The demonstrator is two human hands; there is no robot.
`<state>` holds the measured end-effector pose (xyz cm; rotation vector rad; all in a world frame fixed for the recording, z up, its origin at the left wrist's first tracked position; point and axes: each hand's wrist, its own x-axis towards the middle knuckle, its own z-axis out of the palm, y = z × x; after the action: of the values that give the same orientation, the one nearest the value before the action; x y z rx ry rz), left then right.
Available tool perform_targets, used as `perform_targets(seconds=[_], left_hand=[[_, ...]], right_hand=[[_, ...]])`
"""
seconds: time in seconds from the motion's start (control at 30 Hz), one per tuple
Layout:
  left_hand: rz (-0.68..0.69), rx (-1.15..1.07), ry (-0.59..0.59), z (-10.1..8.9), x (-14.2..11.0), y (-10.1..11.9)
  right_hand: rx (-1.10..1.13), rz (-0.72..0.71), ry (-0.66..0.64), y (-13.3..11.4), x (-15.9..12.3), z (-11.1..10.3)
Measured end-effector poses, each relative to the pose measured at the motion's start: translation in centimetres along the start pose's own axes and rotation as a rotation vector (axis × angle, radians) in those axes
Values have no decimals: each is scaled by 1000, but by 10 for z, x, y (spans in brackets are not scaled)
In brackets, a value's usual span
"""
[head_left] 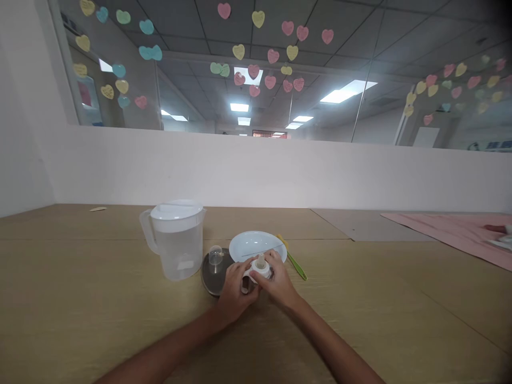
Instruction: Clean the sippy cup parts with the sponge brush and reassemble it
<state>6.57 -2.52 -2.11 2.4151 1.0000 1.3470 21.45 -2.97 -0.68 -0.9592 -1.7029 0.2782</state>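
Between my two hands is a baby bottle with a white collar, a pale teat on top and a handle at its left side. My left hand is closed round the bottle's handle side. The fingers of my right hand wrap the white collar from the right. Most of the bottle's body is hidden by my hands. Just behind them sits a white bowl. To the left, a clear cap stands on a dark round tray. A green-handled brush lies right of the bowl.
A lidded clear pitcher holding liquid stands on the wooden table at left. A pink cloth lies at the far right, where part of another person's hand shows. The white wall and window rise behind the table.
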Motion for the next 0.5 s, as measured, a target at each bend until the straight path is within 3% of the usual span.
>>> perform_targets(seconds=[0.3, 0.5], left_hand=[[24, -11, 19, -3, 2, 1], [16, 4, 43, -2, 0, 1]], right_hand=[[203, 18, -157, 5, 3, -18], [59, 133, -26, 8, -1, -8]])
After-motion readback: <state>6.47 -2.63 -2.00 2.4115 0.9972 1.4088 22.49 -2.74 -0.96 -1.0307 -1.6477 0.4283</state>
